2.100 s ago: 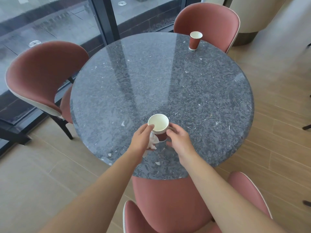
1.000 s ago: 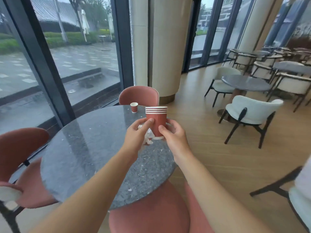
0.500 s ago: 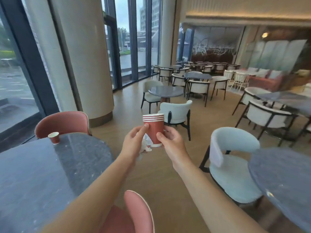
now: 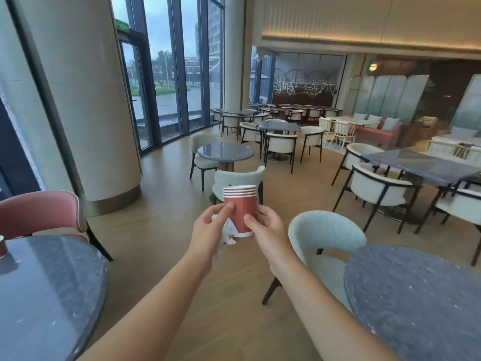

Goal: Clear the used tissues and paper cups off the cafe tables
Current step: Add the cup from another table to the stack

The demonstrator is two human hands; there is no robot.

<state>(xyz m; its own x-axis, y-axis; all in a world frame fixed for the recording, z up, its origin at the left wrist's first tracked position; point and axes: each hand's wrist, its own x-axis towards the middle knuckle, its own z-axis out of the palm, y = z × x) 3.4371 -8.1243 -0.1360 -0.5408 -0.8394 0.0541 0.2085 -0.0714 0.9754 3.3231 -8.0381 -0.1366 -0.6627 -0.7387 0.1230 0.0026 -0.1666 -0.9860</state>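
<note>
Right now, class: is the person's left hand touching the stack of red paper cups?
Touching. The head view shows the left hand's thumb pressed against the side of the stack of red paper cups, with no gap between them.

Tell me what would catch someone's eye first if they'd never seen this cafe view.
First, the stack of red paper cups held up at the centre, the left hand and right hand gripping it from either side. A crumpled white tissue is tucked under the left hand's fingers. At the far left edge, one more red cup stands on the dark round table.
</note>
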